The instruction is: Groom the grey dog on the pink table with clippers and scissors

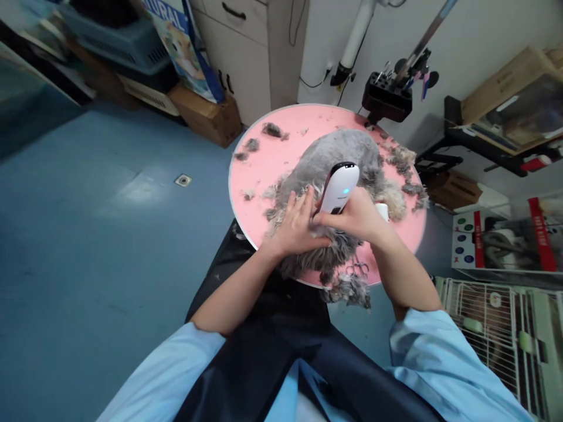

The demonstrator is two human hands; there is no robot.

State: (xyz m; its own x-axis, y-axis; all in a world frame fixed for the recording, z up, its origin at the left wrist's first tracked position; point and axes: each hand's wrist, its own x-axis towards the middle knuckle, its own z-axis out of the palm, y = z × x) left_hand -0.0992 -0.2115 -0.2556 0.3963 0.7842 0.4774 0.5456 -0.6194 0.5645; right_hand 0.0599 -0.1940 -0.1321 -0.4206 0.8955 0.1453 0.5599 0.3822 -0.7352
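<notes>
A grey dog lies on a round pink grooming table; its back is clipped short, while the fur nearer me is long and shaggy. My right hand grips a white hair clipper with a blue light, its blade end down at the dog's coat and hidden from view. Beside the clipper, my left hand rests on the fur with fingers spread. Scissors lie near the table's front edge, next to a clump of cut fur.
Tufts of cut hair are scattered over the table. A dark tool holder on a pole rises behind it. Wire cage at lower right, cardboard box and pet food bag at back left. A drain is in the blue floor.
</notes>
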